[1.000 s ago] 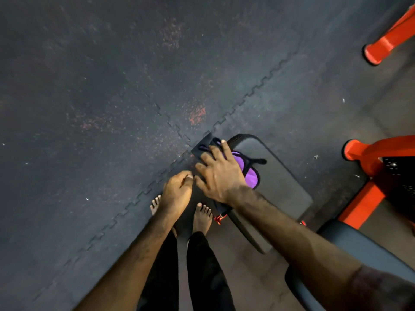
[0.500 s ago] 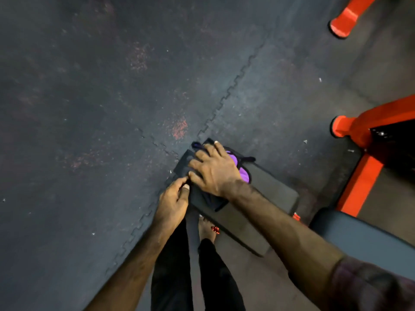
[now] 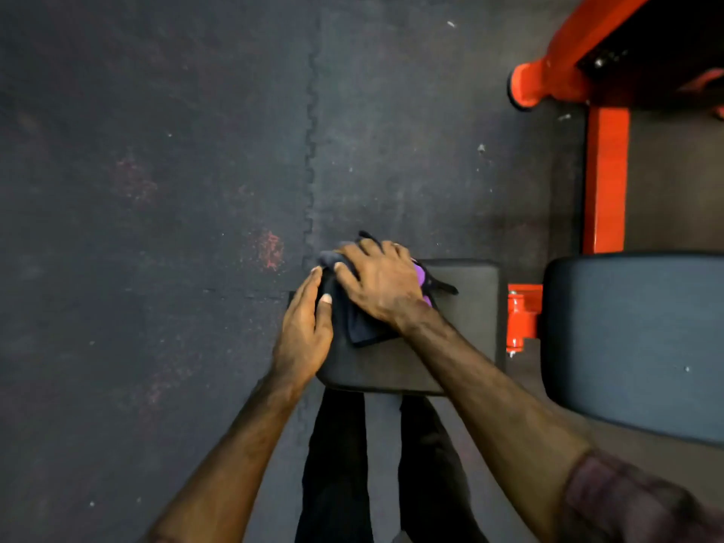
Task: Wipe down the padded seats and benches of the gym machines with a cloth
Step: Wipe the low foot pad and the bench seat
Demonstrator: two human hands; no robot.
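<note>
1. Nearest, the left hand [image 3: 303,331] lies with straight fingers along the left edge of the small black padded seat [image 3: 462,307], steadying it.
2. Just beyond, the right hand [image 3: 378,286] presses spread fingers flat on the dark, purple-lined cloth [image 3: 358,327], bunched at the seat's far left corner.
3. Judged by its folds, the cloth is light, limp and prone to bunching; a flat palm should handle it best.
4. Farther right, the larger grey-blue padded bench [image 3: 634,346] and orange steel frame [image 3: 605,178] look firm and fixed.
</note>
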